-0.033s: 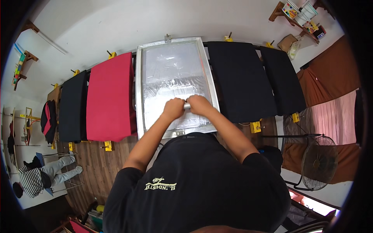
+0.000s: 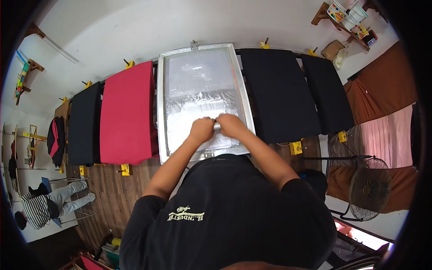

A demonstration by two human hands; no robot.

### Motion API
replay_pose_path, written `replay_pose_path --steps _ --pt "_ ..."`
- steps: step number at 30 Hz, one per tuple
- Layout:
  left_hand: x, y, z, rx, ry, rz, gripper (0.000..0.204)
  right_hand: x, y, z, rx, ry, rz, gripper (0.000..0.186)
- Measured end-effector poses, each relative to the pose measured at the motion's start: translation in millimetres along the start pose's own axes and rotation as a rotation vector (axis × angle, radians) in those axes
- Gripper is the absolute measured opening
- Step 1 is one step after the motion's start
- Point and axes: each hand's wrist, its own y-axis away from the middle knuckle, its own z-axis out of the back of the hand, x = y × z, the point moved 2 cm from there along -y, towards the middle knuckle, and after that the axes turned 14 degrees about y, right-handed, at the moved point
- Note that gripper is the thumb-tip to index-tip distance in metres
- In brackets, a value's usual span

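Observation:
A screen printing frame (image 2: 161, 99) with a pale metal rim lies in front of me. Shiny, wrinkled film covers its grey mesh (image 2: 198, 74). Over the near half of the screen, my left hand (image 2: 202, 129) and my right hand (image 2: 230, 125) are closed side by side around a squeegee (image 2: 217, 127). Only a short pale piece of it shows between my fists; its blade is hidden. Beside the frame on the left lies a pallet with red cloth (image 2: 127, 112); on the right is one with black cloth (image 2: 281, 94).
More black cloths (image 2: 84, 123) (image 2: 327, 92) lie along the row, with yellow clamps (image 2: 295, 147) at the ends. A standing fan (image 2: 370, 188) is at the right. At the far left, a person in a striped top (image 2: 36, 210) is near a metal stand. Wall shelves (image 2: 346, 27) hold containers.
Both hands have come slightly nearer to my body with the squeegee, over the screen. The frame and the cloths have stayed put.

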Motion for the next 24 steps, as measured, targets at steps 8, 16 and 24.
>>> replay_pose_path --steps 8,16,24 --pt "-35 42 2 0.139 0.039 -0.016 0.012 18 47 5 0.165 -0.089 0.028 0.022" --pt "-13 13 0 -0.013 0.031 0.004 0.012 6 16 1 0.016 -0.045 0.006 0.021" --pt "-20 30 3 0.129 0.032 -0.010 0.010 14 34 5 0.175 -0.065 0.011 0.024"
